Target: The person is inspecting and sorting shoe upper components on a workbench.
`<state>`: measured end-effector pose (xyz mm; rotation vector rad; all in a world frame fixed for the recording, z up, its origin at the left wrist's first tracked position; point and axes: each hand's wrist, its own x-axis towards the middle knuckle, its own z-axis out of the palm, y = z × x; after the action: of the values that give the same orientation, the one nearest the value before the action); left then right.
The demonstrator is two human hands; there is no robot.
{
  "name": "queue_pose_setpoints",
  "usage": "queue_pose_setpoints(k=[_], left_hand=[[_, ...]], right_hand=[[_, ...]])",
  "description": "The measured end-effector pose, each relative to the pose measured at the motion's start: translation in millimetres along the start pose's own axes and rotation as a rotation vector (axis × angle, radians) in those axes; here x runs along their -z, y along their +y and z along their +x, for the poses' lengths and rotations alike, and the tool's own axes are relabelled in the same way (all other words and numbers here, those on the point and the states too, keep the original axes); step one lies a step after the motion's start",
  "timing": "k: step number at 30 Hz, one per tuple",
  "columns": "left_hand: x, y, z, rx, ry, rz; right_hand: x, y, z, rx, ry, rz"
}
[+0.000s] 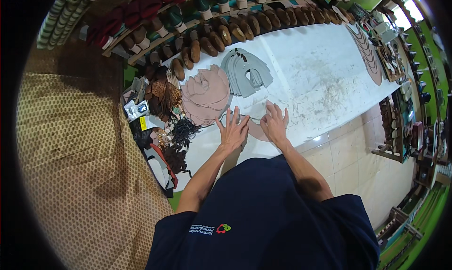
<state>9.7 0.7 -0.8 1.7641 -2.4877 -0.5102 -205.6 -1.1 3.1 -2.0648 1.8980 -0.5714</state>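
Close to the near edge of the white worktable [310, 58] lies a flat pinkish-tan cut piece [257, 130], partly hidden by my hands. My left hand [232, 132] rests at its left side with fingers spread. On its right side, my right hand [275, 124] has its fingers apart and slightly bent, the thumb toward the piece. Neither hand visibly grips anything. Just beyond the left hand, a pile of similar pinkish pieces [205, 96] is fanned out in a round. Beside that pile is a fan of grey arch-shaped pieces [245, 74].
Brown shoe lasts [238, 32] line the table's far edge, below racks of shoes [202, 7]. Scraps and dark cords [184, 131] crowd the left end. More pink curved pieces [369, 58] overlap at the right end. Shelves [400, 124] stand right; patterned golden sheeting [70, 143] hangs left.
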Motion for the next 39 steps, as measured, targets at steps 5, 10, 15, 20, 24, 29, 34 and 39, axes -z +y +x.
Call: queue_pose_setpoints(k=[5, 10, 15, 20, 24, 29, 34, 39], left_hand=[[-0.4, -2.0, -0.4, -0.026, 0.034, 0.018], [1.4, -4.3, 1.9, -0.055, 0.027, 0.051], [4.0, -11.9, 4.2, -0.139, -0.012, 0.128], [6.5, -12.2, 5.2, -0.149, -0.029, 0.138], [5.6, -11.1, 4.9, -0.147, -0.017, 0.131], [5.5, -11.0, 6.3, -0.156, -0.022, 0.13], [6.4, -12.8, 7.3, -0.155, -0.036, 0.124], [6.8, -11.3, 7.8, -0.174, -0.032, 0.146]], right_hand=[[-0.4, -9.3, -9.8, 0.053, -0.058, -0.031], [-8.4, -12.8, -17.6, 0.082, 0.014, -0.056], [-6.6, -15.0, -18.2, 0.069, 0.02, -0.028], [-7.6, -14.5, -17.7, 0.068, -0.007, -0.047], [-11.1, -14.5, -17.3, 0.093, -0.028, -0.067], [-9.7, -15.3, -16.2, 0.088, -0.04, -0.058], [-4.6, -21.0, -14.4, 0.098, -0.062, -0.035], [-8.7, -19.1, -15.9, 0.099, -0.042, -0.076]])
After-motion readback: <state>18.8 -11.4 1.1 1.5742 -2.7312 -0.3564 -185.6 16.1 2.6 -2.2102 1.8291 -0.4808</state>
